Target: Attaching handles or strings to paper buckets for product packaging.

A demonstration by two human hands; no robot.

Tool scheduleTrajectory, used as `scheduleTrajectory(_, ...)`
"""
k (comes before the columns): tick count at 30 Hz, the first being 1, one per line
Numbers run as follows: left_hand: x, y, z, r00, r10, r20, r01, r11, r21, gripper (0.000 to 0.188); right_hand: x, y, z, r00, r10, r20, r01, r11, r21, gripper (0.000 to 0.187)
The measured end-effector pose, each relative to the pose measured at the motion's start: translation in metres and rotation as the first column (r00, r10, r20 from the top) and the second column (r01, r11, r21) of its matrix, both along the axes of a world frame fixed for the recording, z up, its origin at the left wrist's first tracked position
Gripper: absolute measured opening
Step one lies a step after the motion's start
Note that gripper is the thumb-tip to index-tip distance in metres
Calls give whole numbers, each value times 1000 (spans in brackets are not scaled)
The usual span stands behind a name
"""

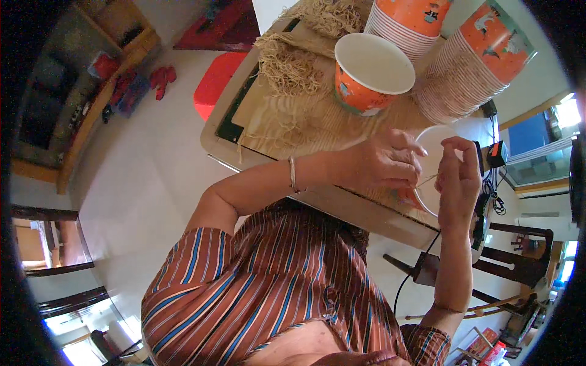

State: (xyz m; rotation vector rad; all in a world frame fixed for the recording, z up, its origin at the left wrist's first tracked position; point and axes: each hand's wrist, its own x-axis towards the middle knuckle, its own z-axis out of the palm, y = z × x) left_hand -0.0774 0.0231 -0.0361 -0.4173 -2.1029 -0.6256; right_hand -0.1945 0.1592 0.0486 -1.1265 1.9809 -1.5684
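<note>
My left hand point(390, 160), with a bracelet at its wrist, is over the table's front edge, fingers curled and pinched together. Facing it, my right hand point(459, 180) is raised with thumb and fingertips closed together. A thin strand of string point(429, 179) runs between both hands, its ends hidden in the fingers. Below and behind them is a paper cup point(434, 135) with a white inside and an orange side, partly covered by my hands. Another orange paper cup point(372, 73) stands upright and open farther back.
Two tall stacks of orange-printed paper cups, a nearer stack point(470, 67) and a farther stack point(409, 27), stand at the back right. Bundles of beige string point(290, 70) lie on the wooden table point(323, 131). A red stool point(220, 82) is left; black cables point(491, 189) run along the right edge.
</note>
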Motion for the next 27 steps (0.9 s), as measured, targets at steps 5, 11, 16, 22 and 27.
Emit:
scheduleTrajectory(5,-8,15,-6,999,33,-36,-30,996,89,12,-1,3,3,999,19,-27,-19,1000,-3,8)
scheduleTrajectory(11,-3,16,-1,1000,19,-20,-19,999,-41,12,-6,4,0,999,44,-28,-43,998,34,8)
scheduleTrajectory(16,-5,13,1,998,-65,15,65,998,-19,11,-5,6,0,998,-4,60,5,1000,-26,5)
scheduleTrajectory(22,2,22,17,995,-84,55,90,989,-118,16,-16,3,-9,1000,-9,4,9,1000,-28,5)
scheduleTrajectory(27,7,38,30,995,42,87,-24,979,-201,15,-34,-2,-10,949,-2,-316,17,999,46,10)
